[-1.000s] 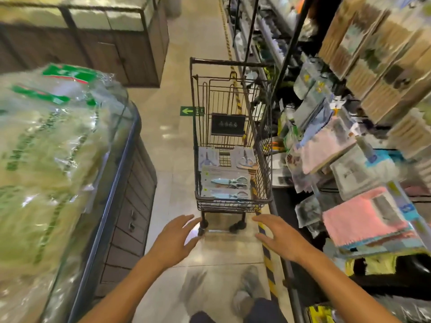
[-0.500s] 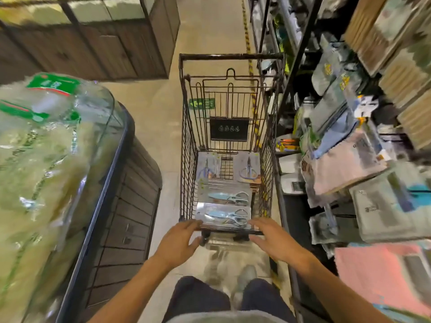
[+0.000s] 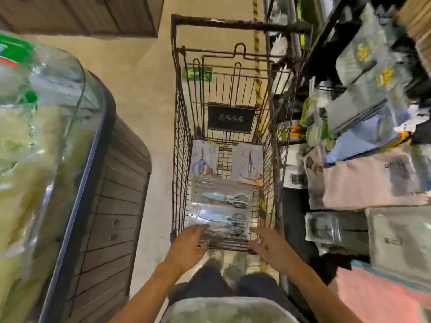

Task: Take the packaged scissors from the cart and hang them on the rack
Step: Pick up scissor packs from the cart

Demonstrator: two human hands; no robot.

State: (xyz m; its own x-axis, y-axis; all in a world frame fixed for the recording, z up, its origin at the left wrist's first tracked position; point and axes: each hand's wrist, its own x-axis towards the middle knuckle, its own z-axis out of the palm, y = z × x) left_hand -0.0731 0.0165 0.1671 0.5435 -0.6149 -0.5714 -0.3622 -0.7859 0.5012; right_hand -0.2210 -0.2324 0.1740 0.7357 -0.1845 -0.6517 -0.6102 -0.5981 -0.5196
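A shopper's left hand [image 3: 190, 247] and right hand [image 3: 268, 244], fingers spread and holding nothing, reach over the cart [image 3: 180, 141] rim, where packaged scissors [image 3: 224, 221] lie flat beside the rack [image 3: 349, 159].

both open hands [image 3: 190, 247] [image 3: 268, 244] over cart [image 3: 179, 159] rim, packaged scissors [image 3: 221, 220] below

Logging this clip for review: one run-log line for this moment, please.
phase: reach into cart | left hand: open, empty | right hand: open, empty | packaged scissors: lying in cart, not picked | rack: right
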